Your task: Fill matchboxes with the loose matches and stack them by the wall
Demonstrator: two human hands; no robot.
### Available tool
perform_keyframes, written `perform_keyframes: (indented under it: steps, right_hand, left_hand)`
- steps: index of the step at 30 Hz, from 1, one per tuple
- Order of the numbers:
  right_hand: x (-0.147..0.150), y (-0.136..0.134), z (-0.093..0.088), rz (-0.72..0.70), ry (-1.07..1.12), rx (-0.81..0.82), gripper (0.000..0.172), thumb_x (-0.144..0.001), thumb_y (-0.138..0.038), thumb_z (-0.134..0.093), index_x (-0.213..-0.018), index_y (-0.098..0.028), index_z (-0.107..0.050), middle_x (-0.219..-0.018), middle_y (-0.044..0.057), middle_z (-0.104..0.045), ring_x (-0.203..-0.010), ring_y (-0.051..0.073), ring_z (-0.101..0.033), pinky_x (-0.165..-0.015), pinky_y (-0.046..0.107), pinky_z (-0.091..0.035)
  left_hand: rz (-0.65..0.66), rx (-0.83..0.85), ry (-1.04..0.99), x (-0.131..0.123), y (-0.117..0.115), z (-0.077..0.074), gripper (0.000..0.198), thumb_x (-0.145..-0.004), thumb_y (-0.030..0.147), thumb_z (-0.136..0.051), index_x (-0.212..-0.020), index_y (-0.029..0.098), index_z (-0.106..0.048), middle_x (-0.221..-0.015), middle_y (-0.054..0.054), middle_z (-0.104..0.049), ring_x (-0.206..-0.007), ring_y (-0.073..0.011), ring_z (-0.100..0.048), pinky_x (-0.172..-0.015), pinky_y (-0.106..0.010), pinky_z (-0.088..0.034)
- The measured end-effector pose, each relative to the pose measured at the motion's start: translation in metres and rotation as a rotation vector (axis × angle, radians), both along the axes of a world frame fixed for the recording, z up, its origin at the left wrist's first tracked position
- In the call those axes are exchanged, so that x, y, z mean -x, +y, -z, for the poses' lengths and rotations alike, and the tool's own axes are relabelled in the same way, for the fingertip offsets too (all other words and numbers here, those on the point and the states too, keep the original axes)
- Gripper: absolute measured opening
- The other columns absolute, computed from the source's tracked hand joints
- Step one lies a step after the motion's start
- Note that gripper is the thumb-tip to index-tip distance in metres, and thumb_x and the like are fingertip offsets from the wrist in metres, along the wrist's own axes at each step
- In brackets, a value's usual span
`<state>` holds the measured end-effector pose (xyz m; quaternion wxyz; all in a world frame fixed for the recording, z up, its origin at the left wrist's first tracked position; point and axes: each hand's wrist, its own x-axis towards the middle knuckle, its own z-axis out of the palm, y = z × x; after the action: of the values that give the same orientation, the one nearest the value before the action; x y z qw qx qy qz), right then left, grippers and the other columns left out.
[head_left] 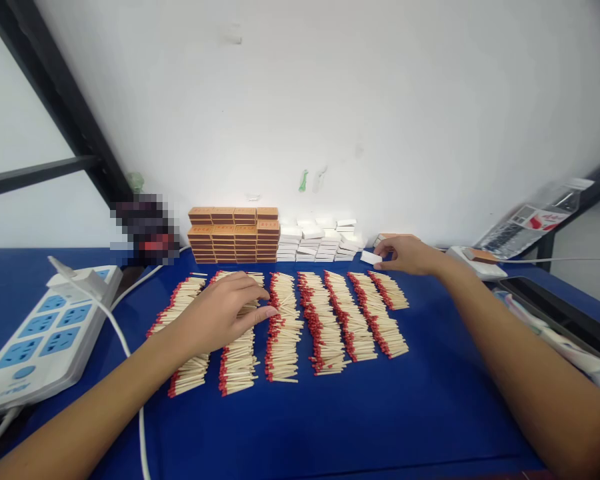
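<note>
Rows of red-tipped matches [285, 347] lie side by side on the blue table. Over the rows on the left hovers my left hand [230, 308], its thumb and fingers apart with nothing between them; whether it touches the matches below is hard to see. At the back right, my right hand [405, 253] pinches a small white matchbox tray [371, 258] between thumb and fingers. Left of that tray stands a pile of similar white trays [325, 241]. Beside the pile, orange-brown matchboxes [233, 237] are stacked in columns against the wall.
A white power strip [50, 333] with cables occupies the left side. On the right are a clear plastic bottle [540, 217], a white object topped by a brown box [483, 256], and a dark phone-like slab [563, 317]. Behind my right hand lies another orange box [387, 237].
</note>
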<state>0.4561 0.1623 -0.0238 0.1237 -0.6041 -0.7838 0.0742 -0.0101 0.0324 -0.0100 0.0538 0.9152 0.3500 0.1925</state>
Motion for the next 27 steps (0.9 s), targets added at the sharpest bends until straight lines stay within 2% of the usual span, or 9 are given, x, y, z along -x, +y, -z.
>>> perform_keyframes:
  steps: [5,8,12,17,19,21,23,25,27]
  right_hand:
    - [0.007,0.0,0.006,0.013,0.095,-0.002,0.028,-0.071,-0.038,-0.084,-0.093,-0.026,-0.073,-0.092,0.004,-0.078,-0.079,0.025,-0.073,-0.075,0.038,-0.055]
    - [0.015,0.002,0.011,0.062,0.14,-0.067,0.031,-0.071,-0.038,-0.087,-0.094,-0.027,-0.071,-0.092,0.006,-0.079,-0.08,0.027,-0.073,-0.076,0.041,-0.056]
    - [0.023,0.004,0.017,0.059,0.144,-0.144,0.03,-0.073,-0.041,-0.088,-0.092,-0.028,-0.068,-0.1,0.006,-0.08,-0.082,0.028,-0.072,-0.079,0.043,-0.056]
    - [0.016,0.001,0.008,0.101,0.171,-0.137,0.029,-0.078,-0.045,-0.084,-0.092,-0.026,-0.068,-0.094,0.006,-0.08,-0.081,0.027,-0.072,-0.079,0.041,-0.054]
    - [0.007,-0.001,0.001,0.197,0.139,-0.214,0.025,-0.087,-0.049,-0.074,-0.09,-0.025,-0.069,-0.093,0.008,-0.079,-0.086,0.028,-0.072,-0.081,0.041,-0.054]
    - [-0.003,-0.003,-0.004,0.362,0.078,-0.355,0.028,-0.093,-0.049,-0.065,-0.097,-0.022,-0.07,-0.101,0.013,-0.078,-0.098,0.033,-0.072,-0.089,0.045,-0.053]
    - [-0.01,-0.004,-0.003,0.524,0.035,-0.427,0.046,-0.092,-0.056,-0.065,-0.113,-0.015,-0.068,-0.118,0.022,-0.074,-0.115,0.041,-0.067,-0.098,0.05,-0.051]
    - [-0.012,-0.004,0.001,0.621,0.053,-0.354,0.08,-0.085,-0.071,-0.068,-0.13,-0.005,-0.06,-0.134,0.034,-0.065,-0.127,0.049,-0.06,-0.104,0.056,-0.048]
    - [-0.009,-0.003,0.009,0.677,0.116,-0.231,0.108,-0.077,-0.085,-0.067,-0.142,0.0,-0.049,-0.143,0.041,-0.056,-0.132,0.054,-0.056,-0.106,0.059,-0.047]
  left_hand:
    - [0.008,-0.002,-0.005,0.0,0.0,0.0,0.038,-0.109,0.05,-0.05,-0.112,0.02,-0.073,-0.104,-0.008,-0.075,-0.102,-0.025,-0.066,-0.09,-0.04,-0.05]
    - [0.01,-0.006,-0.011,0.0,0.0,0.0,0.037,-0.109,0.049,-0.051,-0.11,0.021,-0.074,-0.102,-0.007,-0.075,-0.101,-0.025,-0.066,-0.089,-0.04,-0.051]
    - [0.01,-0.008,-0.013,0.0,0.0,0.0,0.036,-0.109,0.049,-0.052,-0.11,0.021,-0.074,-0.101,-0.007,-0.075,-0.101,-0.025,-0.067,-0.088,-0.04,-0.051]
    - [0.012,-0.023,-0.02,0.0,0.0,0.0,0.035,-0.108,0.049,-0.052,-0.11,0.022,-0.075,-0.1,-0.007,-0.076,-0.1,-0.025,-0.067,-0.087,-0.039,-0.052]
    - [0.008,-0.028,-0.013,0.0,0.0,-0.001,0.037,-0.108,0.05,-0.052,-0.11,0.021,-0.074,-0.1,-0.007,-0.075,-0.099,-0.0249,-0.067,-0.087,-0.039,-0.052]
    - [0.006,-0.031,-0.004,0.0,0.0,-0.001,0.038,-0.109,0.051,-0.051,-0.11,0.021,-0.074,-0.1,-0.007,-0.075,-0.099,-0.025,-0.067,-0.088,-0.04,-0.051]
    - [0.009,-0.031,0.0,-0.001,-0.001,-0.002,0.037,-0.109,0.05,-0.051,-0.109,0.021,-0.074,-0.099,-0.007,-0.075,-0.098,-0.0248,-0.067,-0.088,-0.04,-0.051]
    - [0.012,-0.028,-0.009,-0.001,-0.001,-0.003,0.036,-0.108,0.049,-0.052,-0.108,0.021,-0.074,-0.098,-0.007,-0.075,-0.097,-0.0244,-0.067,-0.087,-0.039,-0.051]
    - [0.012,-0.024,-0.025,-0.001,-0.001,-0.003,0.035,-0.108,0.049,-0.054,-0.107,0.021,-0.075,-0.098,-0.007,-0.075,-0.095,-0.0241,-0.067,-0.086,-0.038,-0.051]
